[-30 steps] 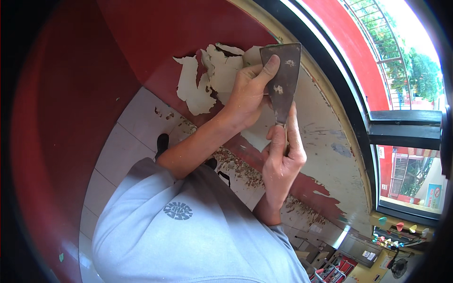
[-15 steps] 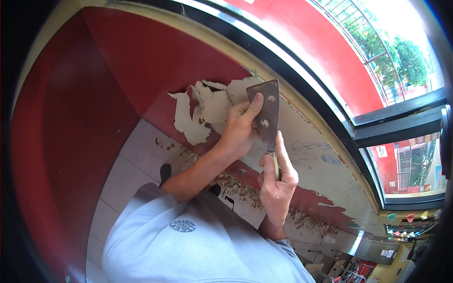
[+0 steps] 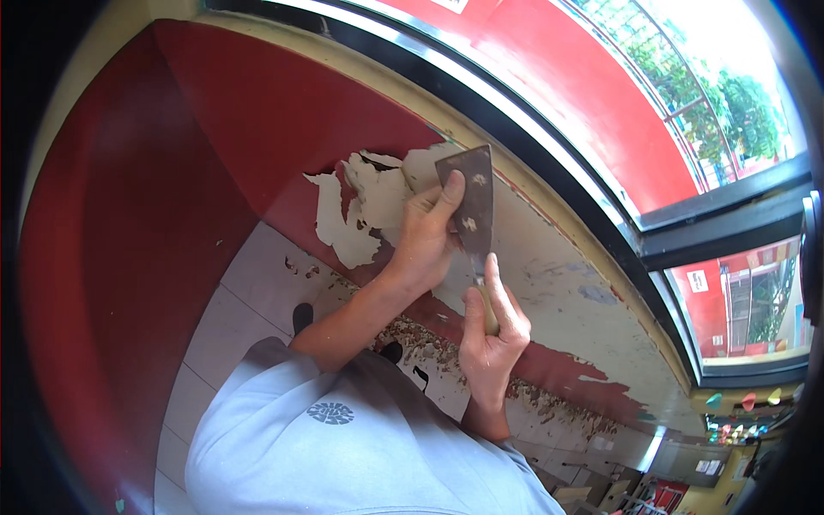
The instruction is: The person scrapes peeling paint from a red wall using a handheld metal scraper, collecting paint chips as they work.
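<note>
Both of my hands are on a putty knife (image 3: 477, 202) with a wide dark metal blade and a pale handle. My left hand (image 3: 427, 225) grips the blade, its thumb lying on the face and the other fingers hidden behind. Around the handle, my right hand (image 3: 493, 330) is closed, with the index finger stretched along toward the blade. The blade's wide end points up, close to the sill. Behind it is the wall's bare pale patch (image 3: 558, 287). Left of my left hand, torn sheets of peeling paint (image 3: 348, 219) curl off the red wall (image 3: 318, 112).
A cream sill (image 3: 506, 176) and a black window frame (image 3: 549, 129) run along the wall's top. Paint flakes (image 3: 442, 348) litter the tiled floor (image 3: 249, 275) along its foot. A dark red surface (image 3: 129, 240) stands at the left. Furniture (image 3: 601, 485) is at the lower right.
The putty knife and both hands have shifted slightly left. The right hand has also dropped a little. Both hands keep their hold.
</note>
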A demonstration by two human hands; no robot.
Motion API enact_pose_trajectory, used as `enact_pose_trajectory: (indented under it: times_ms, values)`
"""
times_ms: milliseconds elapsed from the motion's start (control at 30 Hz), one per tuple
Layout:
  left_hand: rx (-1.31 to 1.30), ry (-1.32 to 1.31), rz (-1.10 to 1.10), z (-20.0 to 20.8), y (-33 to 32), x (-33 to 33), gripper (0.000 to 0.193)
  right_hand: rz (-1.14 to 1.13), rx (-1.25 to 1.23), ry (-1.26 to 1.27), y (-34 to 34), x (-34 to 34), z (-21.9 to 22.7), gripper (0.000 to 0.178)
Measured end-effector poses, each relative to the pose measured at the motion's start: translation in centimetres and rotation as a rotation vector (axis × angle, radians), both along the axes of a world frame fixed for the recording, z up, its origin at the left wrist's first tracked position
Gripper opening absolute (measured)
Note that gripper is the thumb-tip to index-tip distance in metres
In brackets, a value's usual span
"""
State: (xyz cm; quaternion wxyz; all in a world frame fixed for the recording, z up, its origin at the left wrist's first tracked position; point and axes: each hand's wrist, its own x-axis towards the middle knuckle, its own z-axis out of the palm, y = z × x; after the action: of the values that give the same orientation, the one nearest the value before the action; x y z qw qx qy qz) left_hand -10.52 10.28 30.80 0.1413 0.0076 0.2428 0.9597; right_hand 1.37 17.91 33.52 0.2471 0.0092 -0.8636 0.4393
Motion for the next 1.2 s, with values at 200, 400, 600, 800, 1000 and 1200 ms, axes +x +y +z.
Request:
enact_pose_trajectory:
  times_ms: [200,400,600,800,1000,1200]
  values:
    - [-0.013,0.115,0.030,-0.6,-1.1,-1.1,0.041,0.057,0.042,0.010,0.3,-1.6,1.2,0.046]
    - [-0.020,0.056,-0.105,-0.8,-1.1,0.2,0.033,0.013,0.028,-0.048,0.2,-0.3,1.8,0.046]
    - [0.048,0.122,-0.116,-1.1,-2.2,-1.0,0.035,0.036,0.094,-0.069,-0.6,-1.5,2.4,0.048]
    - [-0.085,0.043,-0.107,-1.4,-1.0,-0.4,0.042,0.000,0.050,-0.073,0.5,-0.1,0.9,0.048]
    - [-0.025,0.147,-0.205,-1.5,-2.5,-1.3,0.031,0.100,0.080,-0.119,0.8,-1.9,2.7,0.048]
    - [-0.203,0.050,-0.044,-0.8,-0.9,0.6,0.032,0.138,-0.057,0.009,2.8,0.3,-0.6,0.049]
